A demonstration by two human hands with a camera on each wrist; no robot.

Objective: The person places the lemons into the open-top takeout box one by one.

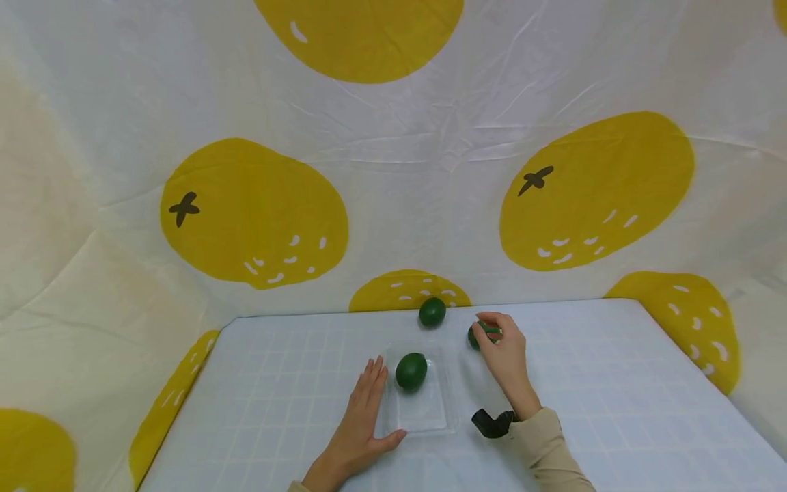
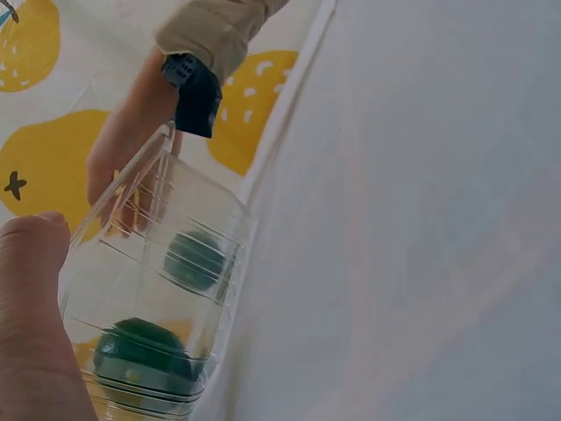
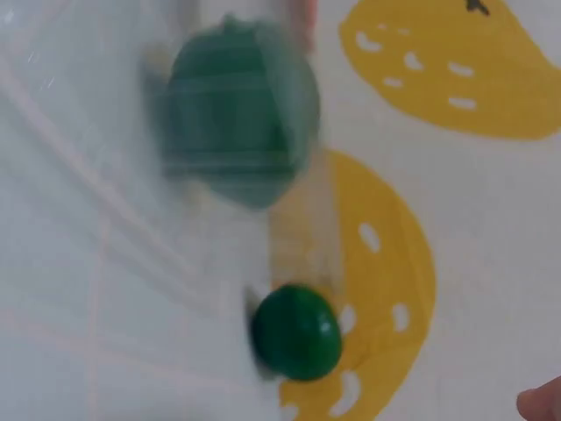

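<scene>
My left hand point(image 1: 364, 418) lies along the left side of a clear plastic container point(image 1: 451, 417), fingers straight, with the thumb at its near edge; in the left wrist view the thumb point(image 2: 31, 316) stands beside the clear wall. One dark green lime point(image 1: 411, 371) sits inside the container. Beyond its right corner, my right hand point(image 1: 504, 345) bends thumb and fingers around a second lime point(image 1: 473, 339), partly hidden by the thumb. A third lime point(image 1: 432, 311) rests at the table's back edge. The right wrist view catches only a fingertip point(image 3: 539, 405) of that hand.
A white gridded cloth covers the table point(image 1: 277, 383). Behind it hangs a pale curtain point(image 1: 424, 171) with large yellow fruit prints. A dark device point(image 1: 492, 424) is worn at the right wrist, close to the container's right side.
</scene>
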